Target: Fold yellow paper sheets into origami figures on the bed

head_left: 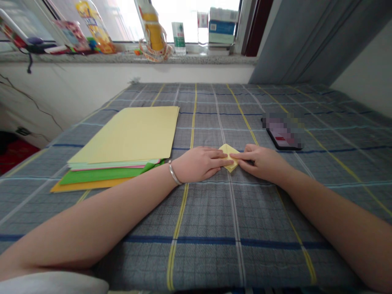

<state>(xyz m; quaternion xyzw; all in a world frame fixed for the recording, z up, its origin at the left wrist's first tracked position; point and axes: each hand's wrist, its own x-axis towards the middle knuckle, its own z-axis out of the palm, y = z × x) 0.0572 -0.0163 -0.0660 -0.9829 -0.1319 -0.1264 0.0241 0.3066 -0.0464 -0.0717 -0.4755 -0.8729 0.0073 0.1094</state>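
A small piece of folded yellow paper [230, 166] lies on the plaid cloth, turned so that it looks like a diamond. My left hand [200, 164] lies flat over its left side, fingers stretched out and tips resting on the paper. From the other side, my right hand [260, 160] presses its index finger onto the paper's right part; its thumb is close by at the edge and the other fingers are curled in. Both hands cover some of the folds. A silver bangle [174, 173] circles my left wrist.
To the left lies a stack of coloured paper [134, 132], yellow on top with green and orange sheets below. A phone [283, 132], partly blurred, rests at the right. Behind the plaid cloth [205, 216], a windowsill [122, 58] holds bottles, boxes and packets. A grey curtain [306, 41] hangs at the right.
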